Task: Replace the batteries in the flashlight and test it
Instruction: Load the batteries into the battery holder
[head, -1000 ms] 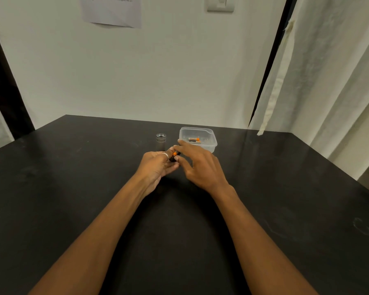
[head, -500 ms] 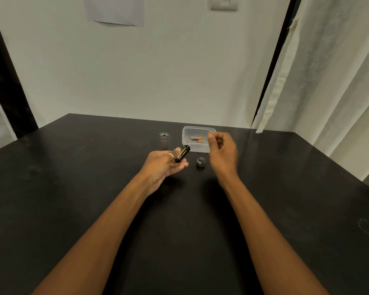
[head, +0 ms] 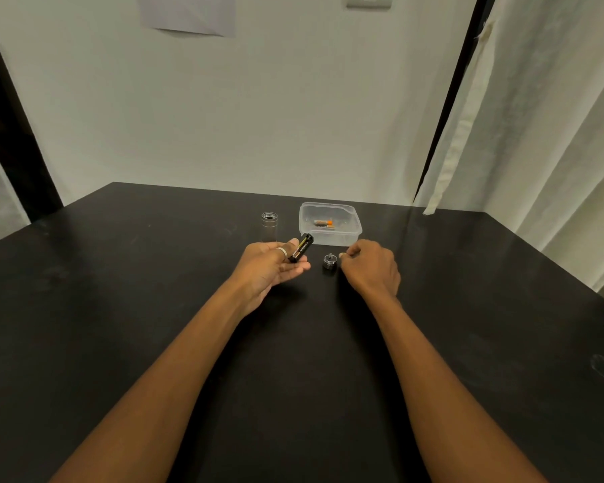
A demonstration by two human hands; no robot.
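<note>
My left hand (head: 269, 268) holds a black battery holder (head: 302, 247) with yellow print between thumb and fingers, tilted up toward the far right. A small metal end cap (head: 329, 261) with a spring on top sits on the black table (head: 154, 308), between my hands. To the cap's right, my right hand (head: 372, 268) is curled, its fingertips just beside the cap and nothing visible in it. The silver flashlight tube (head: 269, 226) stands upright, open end up, beyond my left hand.
A clear plastic box (head: 354, 232) stands behind the cap with orange-tipped batteries (head: 324, 223) lying inside. A white wall rises behind the table, and a pale curtain (head: 502, 134) hangs at the right.
My right hand pulled away from the battery holder, reached over the plastic box, then came down beside the end cap. My left hand stayed put with the holder.
</note>
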